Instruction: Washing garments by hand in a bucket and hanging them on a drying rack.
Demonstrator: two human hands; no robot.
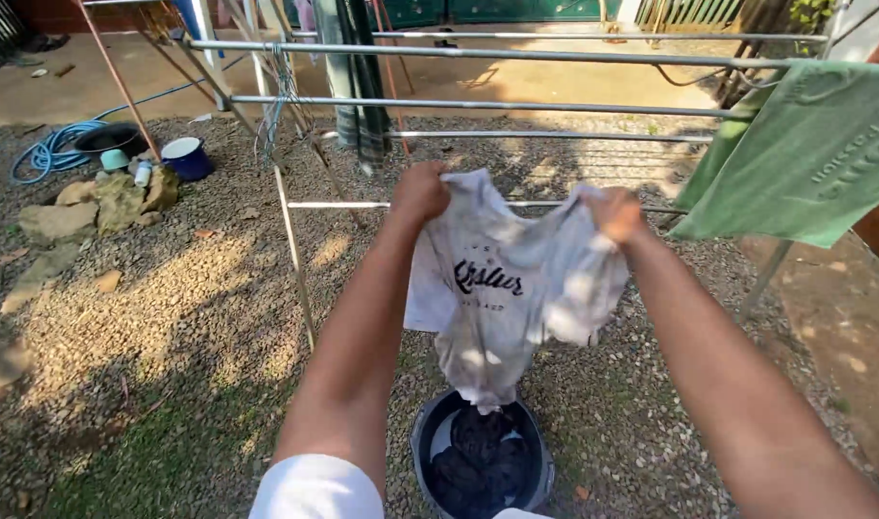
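Observation:
Both my hands hold up a damp white T-shirt (502, 298) with dark print on its front. My left hand (420, 192) grips its upper left edge and my right hand (614, 213) grips its upper right edge. The shirt hangs crumpled between them, just in front of the lowest rail of a metal drying rack (478, 104). Its bottom dangles over a dark round basin (536, 461) on the ground, which holds dark wet clothes (478, 452).
A green towel (809, 154) hangs over the rack's right end. A dark striped cloth (358, 77) hangs farther back. At far left are a blue hose (41, 154), a blue-and-white pot (185, 157), a black basin (108, 139) and rocks (94, 202). The ground is gravel.

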